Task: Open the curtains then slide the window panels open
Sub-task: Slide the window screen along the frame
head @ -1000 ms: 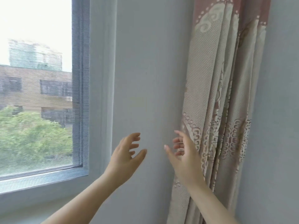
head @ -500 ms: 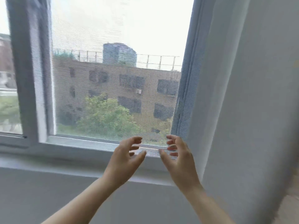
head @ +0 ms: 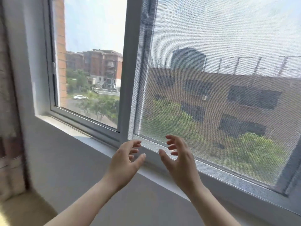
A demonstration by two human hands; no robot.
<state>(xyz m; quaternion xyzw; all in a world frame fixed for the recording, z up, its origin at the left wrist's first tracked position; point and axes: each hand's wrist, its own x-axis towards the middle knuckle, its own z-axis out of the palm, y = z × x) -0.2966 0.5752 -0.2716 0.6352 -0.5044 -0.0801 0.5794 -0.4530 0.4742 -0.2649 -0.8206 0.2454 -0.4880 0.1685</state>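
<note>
A white-framed sliding window fills the view. Its left panel [head: 91, 62] shows clear glass, and the right panel [head: 219, 79] is covered by a grey mesh screen. The upright frame post [head: 128, 70] stands between them. A patterned curtain [head: 8, 111] hangs blurred at the far left edge, drawn off the window. My left hand [head: 125, 162] and my right hand [head: 180, 160] are raised side by side just in front of the lower rail, below the post. Both hands have curled, spread fingers and hold nothing. Neither hand touches the frame.
A white sill [head: 91, 141] runs along the bottom of the window, with a grey wall [head: 65, 168] under it. Outside are brick buildings and green trees. A yellowish surface [head: 19, 209] shows at the bottom left corner.
The view has swung left from the right curtain and wall across to the window's middle post. Both hands keep the same empty, half-curled pose in front of me.
</note>
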